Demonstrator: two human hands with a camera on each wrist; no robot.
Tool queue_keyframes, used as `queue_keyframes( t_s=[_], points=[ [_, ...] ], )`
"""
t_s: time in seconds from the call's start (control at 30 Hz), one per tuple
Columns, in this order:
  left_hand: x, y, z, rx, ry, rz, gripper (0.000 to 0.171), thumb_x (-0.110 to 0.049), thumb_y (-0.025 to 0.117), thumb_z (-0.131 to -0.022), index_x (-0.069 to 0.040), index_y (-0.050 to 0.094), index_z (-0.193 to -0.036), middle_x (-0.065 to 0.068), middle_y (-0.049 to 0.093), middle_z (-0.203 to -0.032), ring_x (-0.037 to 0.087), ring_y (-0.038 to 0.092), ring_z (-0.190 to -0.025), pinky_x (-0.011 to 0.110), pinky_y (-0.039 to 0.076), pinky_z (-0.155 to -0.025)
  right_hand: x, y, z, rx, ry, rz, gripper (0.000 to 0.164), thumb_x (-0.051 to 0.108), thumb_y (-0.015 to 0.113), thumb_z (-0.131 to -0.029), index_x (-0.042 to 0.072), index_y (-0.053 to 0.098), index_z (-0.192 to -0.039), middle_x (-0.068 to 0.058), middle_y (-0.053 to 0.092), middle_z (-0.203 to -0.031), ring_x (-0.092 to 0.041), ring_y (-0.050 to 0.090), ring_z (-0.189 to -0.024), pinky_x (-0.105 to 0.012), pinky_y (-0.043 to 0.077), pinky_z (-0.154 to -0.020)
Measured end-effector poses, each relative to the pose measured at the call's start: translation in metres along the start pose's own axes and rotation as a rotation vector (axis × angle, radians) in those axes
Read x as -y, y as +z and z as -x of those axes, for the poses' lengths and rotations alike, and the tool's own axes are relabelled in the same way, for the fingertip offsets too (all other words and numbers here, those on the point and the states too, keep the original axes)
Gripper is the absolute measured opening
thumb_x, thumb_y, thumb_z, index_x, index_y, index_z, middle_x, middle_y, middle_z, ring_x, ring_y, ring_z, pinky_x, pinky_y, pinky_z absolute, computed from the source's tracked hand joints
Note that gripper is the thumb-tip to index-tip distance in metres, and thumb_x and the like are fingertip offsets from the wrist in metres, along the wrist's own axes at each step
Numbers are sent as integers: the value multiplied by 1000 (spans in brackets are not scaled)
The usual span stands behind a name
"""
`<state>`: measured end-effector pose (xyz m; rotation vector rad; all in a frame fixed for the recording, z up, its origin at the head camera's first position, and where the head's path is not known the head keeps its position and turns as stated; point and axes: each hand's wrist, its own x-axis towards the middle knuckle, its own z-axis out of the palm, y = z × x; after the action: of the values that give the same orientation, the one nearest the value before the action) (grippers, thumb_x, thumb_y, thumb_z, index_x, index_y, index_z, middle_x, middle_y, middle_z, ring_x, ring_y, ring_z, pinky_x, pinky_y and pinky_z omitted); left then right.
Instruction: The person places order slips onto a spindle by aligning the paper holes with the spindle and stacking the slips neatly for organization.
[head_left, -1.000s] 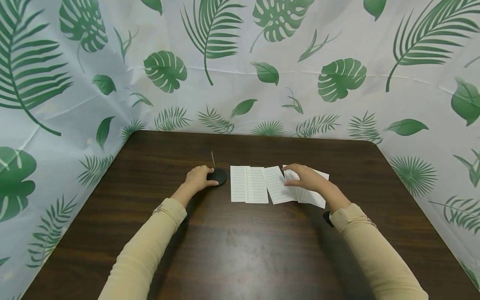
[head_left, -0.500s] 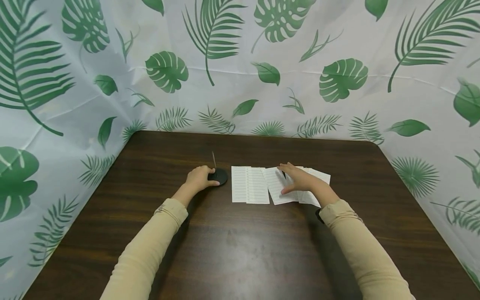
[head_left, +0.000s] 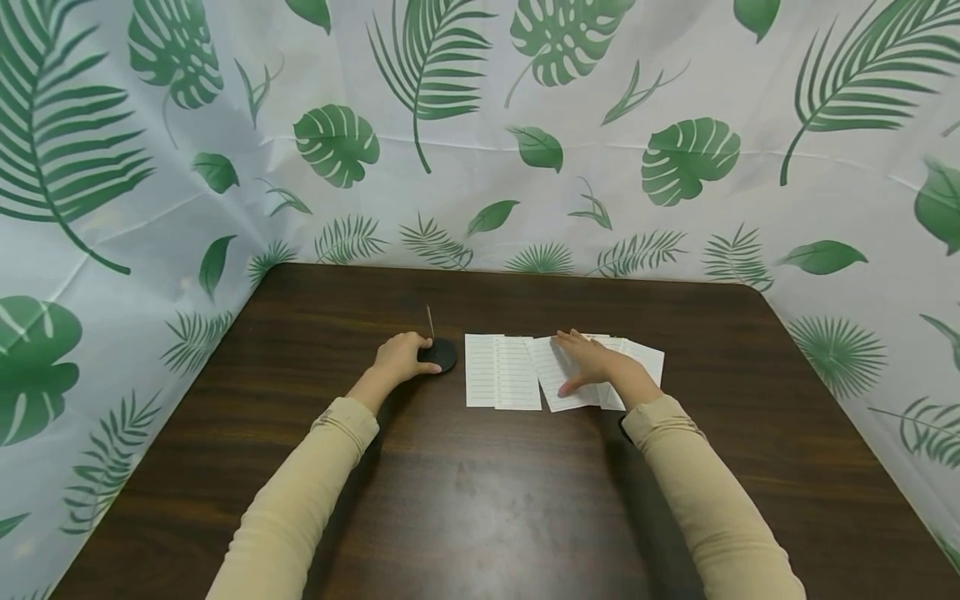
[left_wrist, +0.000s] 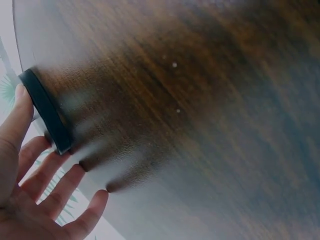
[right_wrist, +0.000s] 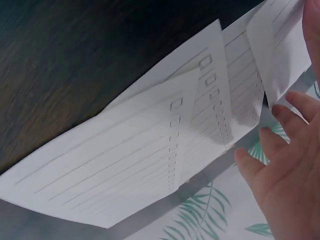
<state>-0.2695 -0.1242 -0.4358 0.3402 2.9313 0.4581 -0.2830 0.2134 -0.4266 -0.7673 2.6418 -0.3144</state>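
Observation:
My left hand (head_left: pixel 400 357) holds a bill spike by its round black base (head_left: pixel 444 356), the thin metal rod standing upright. In the left wrist view, the thumb and nearest fingers meet the rim of that base (left_wrist: pixel 47 112); the other fingers are spread. My right hand (head_left: pixel 592 362) reaches over the lined paper slips, fingers apart, above a tilted slip (head_left: pixel 547 371) in the row's middle. Whether it presses on the paper, I cannot tell. In the right wrist view, overlapping slips (right_wrist: pixel 105 160) show small checkboxes along one edge.
Two straight, overlapping slips (head_left: pixel 480 371) lie between the spike and the tilted slip. To the right, more slips (head_left: pixel 647 358) fan out under my right forearm. Dark wood table (head_left: pixel 465 483) surrounds them. A leaf-patterned cloth (head_left: pixel 450 192) hangs behind.
My right hand has shifted left across the slips, coming over the tilted middle one with fingers spread. My left hand keeps its hold on the spike's base.

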Motion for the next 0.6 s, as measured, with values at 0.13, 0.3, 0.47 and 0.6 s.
queue_keyframes(
  t_s=[0.13, 0.3, 0.47, 0.6],
  points=[
    [-1, 0, 1, -5, 7, 8, 64, -44, 70, -81, -11, 54, -133, 12, 54, -136, 34, 52, -122, 51, 48, -93, 2, 1, 0, 12, 11, 16, 103, 35, 80, -70, -10, 24, -144, -31, 16, -151, -50, 9, -140, -67, 12, -110],
    [1, -1, 3, -5, 0, 17, 63, -42, 71, -81, -10, 55, -132, 12, 54, -135, 35, 53, -121, 51, 48, -93, 9, 5, 1, -17, 1, 46, 101, 36, 80, -70, -10, 27, -143, -30, 21, -150, -51, 13, -139, -67, 16, -110],
    [2, -1, 3, -7, -4, 22, 63, -42, 71, -80, -10, 55, -132, 12, 54, -135, 36, 53, -120, 52, 49, -92, 11, 8, 4, -60, 4, 72, 99, 38, 80, -69, -9, 31, -142, -29, 26, -149, -52, 17, -137, -66, 19, -110],
    [0, -1, 1, 0, -5, 34, 63, -42, 71, -80, -10, 54, -132, 12, 54, -136, 36, 52, -121, 52, 48, -93, 6, 9, 4, -100, 0, 114, 98, 41, 81, -67, -7, 36, -140, -28, 33, -147, -53, 21, -136, -65, 21, -109]
  ],
)
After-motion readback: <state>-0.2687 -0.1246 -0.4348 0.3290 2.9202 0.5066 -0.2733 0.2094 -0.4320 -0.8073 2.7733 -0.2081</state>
